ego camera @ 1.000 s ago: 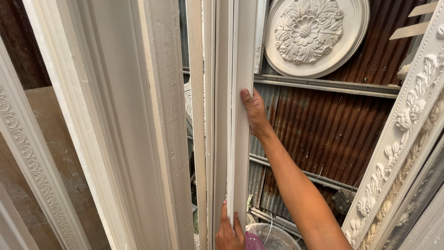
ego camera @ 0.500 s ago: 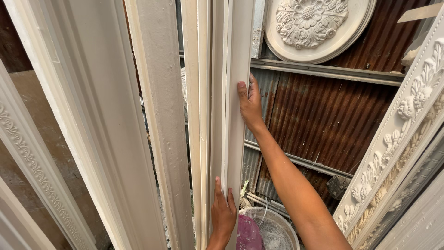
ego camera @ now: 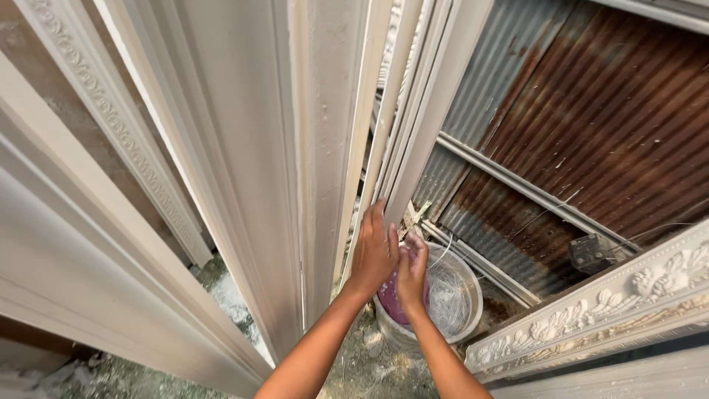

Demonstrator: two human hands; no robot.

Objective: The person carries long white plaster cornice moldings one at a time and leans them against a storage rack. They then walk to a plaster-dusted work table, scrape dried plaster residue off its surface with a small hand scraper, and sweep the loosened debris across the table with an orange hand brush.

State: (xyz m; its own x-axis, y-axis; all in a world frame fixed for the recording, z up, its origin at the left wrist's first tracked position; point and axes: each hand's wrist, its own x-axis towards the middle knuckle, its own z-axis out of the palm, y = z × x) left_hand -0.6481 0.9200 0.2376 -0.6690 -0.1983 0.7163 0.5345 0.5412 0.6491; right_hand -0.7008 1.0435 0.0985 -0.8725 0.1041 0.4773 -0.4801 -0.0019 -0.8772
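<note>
The narrow white moulding strip [ego camera: 413, 140] leans upright among other mouldings against the corrugated metal wall [ego camera: 591, 118]. The right hand [ego camera: 411, 275] has dropped from mid-strip to the lower end, beside the left hand [ego camera: 374, 247], which lies flat, fingers extended, against the strip. Right fingers curl; contents indiscernible. The bucket [ego camera: 450, 299] is partly hidden.

Tall white mouldings [ego camera: 244, 148] wall off the left of the frame; my left hand [ego camera: 373, 255] presses against the narrow strips [ego camera: 421, 111] at centre. Below, a bucket [ego camera: 461, 310] blocks the floor. Open room lies right, before the corrugated wall [ego camera: 591, 125].
</note>
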